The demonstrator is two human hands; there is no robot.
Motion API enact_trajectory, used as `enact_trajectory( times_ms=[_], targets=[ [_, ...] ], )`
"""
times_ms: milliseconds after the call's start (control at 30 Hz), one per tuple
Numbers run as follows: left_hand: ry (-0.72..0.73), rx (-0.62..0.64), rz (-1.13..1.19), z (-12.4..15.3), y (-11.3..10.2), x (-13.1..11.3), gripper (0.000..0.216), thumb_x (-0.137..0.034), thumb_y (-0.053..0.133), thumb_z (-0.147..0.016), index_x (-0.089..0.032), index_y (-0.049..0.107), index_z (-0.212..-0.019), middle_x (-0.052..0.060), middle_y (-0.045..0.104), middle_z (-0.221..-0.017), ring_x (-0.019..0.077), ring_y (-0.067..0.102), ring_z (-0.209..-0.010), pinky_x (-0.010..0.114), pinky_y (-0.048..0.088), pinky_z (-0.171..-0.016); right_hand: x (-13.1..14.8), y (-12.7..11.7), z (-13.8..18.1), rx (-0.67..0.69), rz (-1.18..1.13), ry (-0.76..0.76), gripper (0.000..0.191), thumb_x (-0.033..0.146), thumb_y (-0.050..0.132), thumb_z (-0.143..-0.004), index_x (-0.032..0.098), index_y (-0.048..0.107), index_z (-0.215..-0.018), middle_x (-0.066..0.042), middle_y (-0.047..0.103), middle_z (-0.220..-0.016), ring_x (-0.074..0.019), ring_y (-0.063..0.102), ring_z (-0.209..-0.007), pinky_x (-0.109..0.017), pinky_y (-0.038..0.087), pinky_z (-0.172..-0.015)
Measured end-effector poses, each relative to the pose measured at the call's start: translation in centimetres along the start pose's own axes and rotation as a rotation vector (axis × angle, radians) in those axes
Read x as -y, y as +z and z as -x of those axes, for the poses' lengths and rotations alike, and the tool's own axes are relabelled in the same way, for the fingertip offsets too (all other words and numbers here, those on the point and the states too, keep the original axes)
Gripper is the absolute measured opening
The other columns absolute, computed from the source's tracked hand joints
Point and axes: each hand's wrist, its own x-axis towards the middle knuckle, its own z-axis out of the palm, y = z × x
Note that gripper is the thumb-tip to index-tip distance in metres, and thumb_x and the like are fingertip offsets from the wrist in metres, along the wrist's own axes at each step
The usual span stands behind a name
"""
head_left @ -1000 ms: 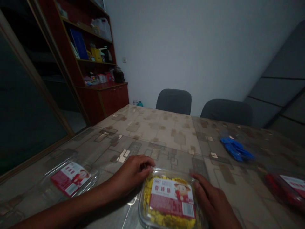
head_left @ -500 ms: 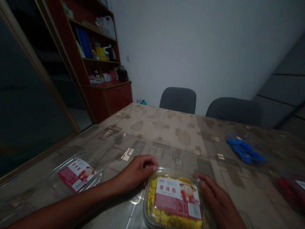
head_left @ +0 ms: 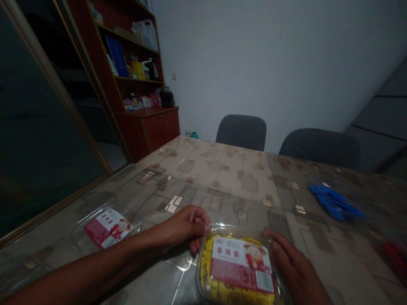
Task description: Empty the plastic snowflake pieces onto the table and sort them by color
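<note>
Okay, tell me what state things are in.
Clear rectangular plastic box of yellow pieces: filled, apparently closed.
Clear plastic container with red and white label: face up, partly hidden.
Bright blue bundle: crumpled, blurred.
Left hand: curled at the box's upper left corner.
Right hand: resting at the box's right side.
Reddish wooden cabinet: shut below, open above.

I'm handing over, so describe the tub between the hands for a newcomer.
On the patterned beige table, find the left hand and right hand. Between them sits a clear plastic rectangular tub, labelled white and red. Its yellow contents set it apart from the similarly labelled clear plastic packaging at left.
</note>
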Motion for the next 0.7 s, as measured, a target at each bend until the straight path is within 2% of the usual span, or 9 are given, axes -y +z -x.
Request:
enact_trajectory(
  times_ms=[167,400,567,700],
  targets=[
    [-0.011,-0.051,0.012,0.2,0.5,-0.3,0.026,-0.035,0.075,-0.068,-0.014,0.06,-0.076,-0.003,0.058,-0.049,0.0078,0.049,-0.038,0.015,0.041,-0.036,0.3,-0.4,-0.3,0.076,-0.043,0.07,0.05,0.06,0.045,-0.093,0.019,0.067,-0.112,-0.007,0.077,-0.095,-0.026,0.073,-0.089,-0.03,0.056,-0.076],
    [-0.003,-0.091,-0.017,1.0,1.6,-0.2,0.028,-0.035,0.077,-0.067,-0.015,0.058,-0.074,-0.004,0.057,-0.047,0.0073,0.048,-0.036,0.014,0.038,-0.034,0.2,-1.0,-0.9,0.153,-0.01,0.067,0.06,0.066,0.035,-0.094,0.019,0.067,-0.111,-0.01,0.077,-0.099,-0.0274,0.073,-0.09,-0.033,0.056,-0.074],
    [-0.04,-0.014,0.014,1.5,2.4,-0.2,0.03,-0.038,0.076,-0.068,-0.016,0.055,-0.073,-0.004,0.057,-0.045,0.0065,0.046,-0.035,0.014,0.039,-0.033,0.5,-2.1,-0.9,0.206,-0.061,0.124,0.053,0.063,0.047,-0.089,0.019,0.07,-0.107,-0.008,0.077,-0.092,-0.028,0.073,-0.086,-0.036,0.057,-0.077],
    [-0.032,0.004,0.003,1.4,2.4,0.1,0.032,-0.039,0.076,-0.069,-0.017,0.054,-0.076,-0.004,0.059,-0.047,0.007,0.048,-0.036,0.014,0.04,-0.034,0.9,-2.3,-1.2,0.218,0.047,0.046,0.043,0.057,0.044,-0.091,0.023,0.069,-0.096,-0.006,0.075,-0.088,-0.0253,0.071,-0.084,-0.032,0.055,-0.074]
  ],
)
